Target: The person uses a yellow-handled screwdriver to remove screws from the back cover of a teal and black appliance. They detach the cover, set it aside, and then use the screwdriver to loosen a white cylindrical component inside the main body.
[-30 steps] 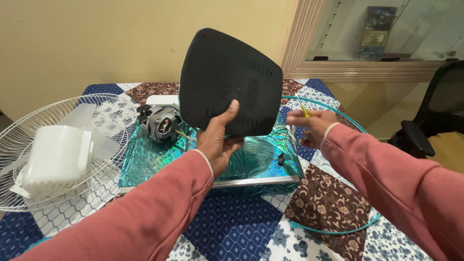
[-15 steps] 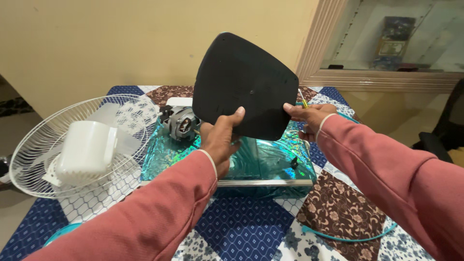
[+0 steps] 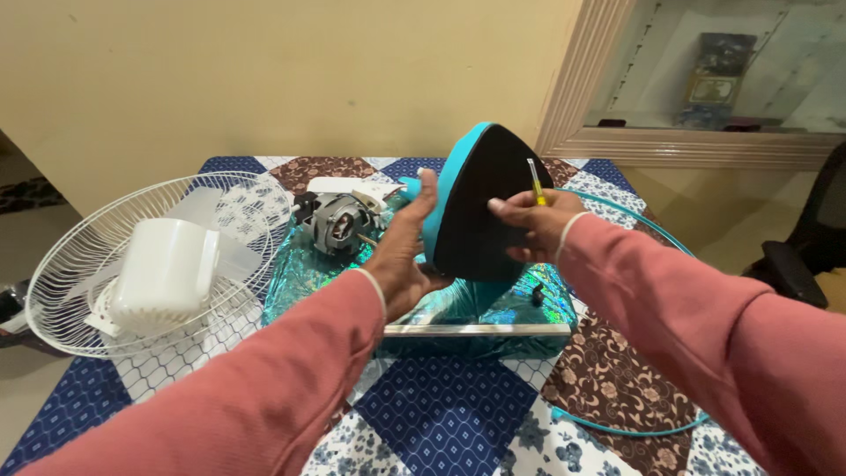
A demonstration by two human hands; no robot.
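The fan base (image 3: 480,207), a rounded triangular slab with a teal upper shell and a flat black underside, is held up on edge above the middle of the table, its black face turned toward the person's right. The left hand (image 3: 404,251) cups the teal side from below, fingers (image 3: 426,189) stretched upward along the rim and only loosely curled, thumb tucked under the lower edge. The right hand (image 3: 538,222) rests against the black face, its fingers half closed around a slim yellow-handled screwdriver (image 3: 533,181) that stands nearly upright against the underside; how firmly it is pinched I cannot tell.

Just beneath the base lies a shiny teal tray (image 3: 476,330) with a silvery front edge, and a small dark part (image 3: 535,295) sits on it near the right wrist. Behind the left hand, a bare fan motor (image 3: 337,222) lies on its side, touching a white plastic piece (image 3: 348,187). Further left, a white wire fan guard (image 3: 106,264) lies flat, with a white housing (image 3: 166,273) resting on it. A teal hoop (image 3: 634,423) curves round the right forearm. Everything sits on a patchwork tablecloth (image 3: 432,414) of blue, brown and white squares.
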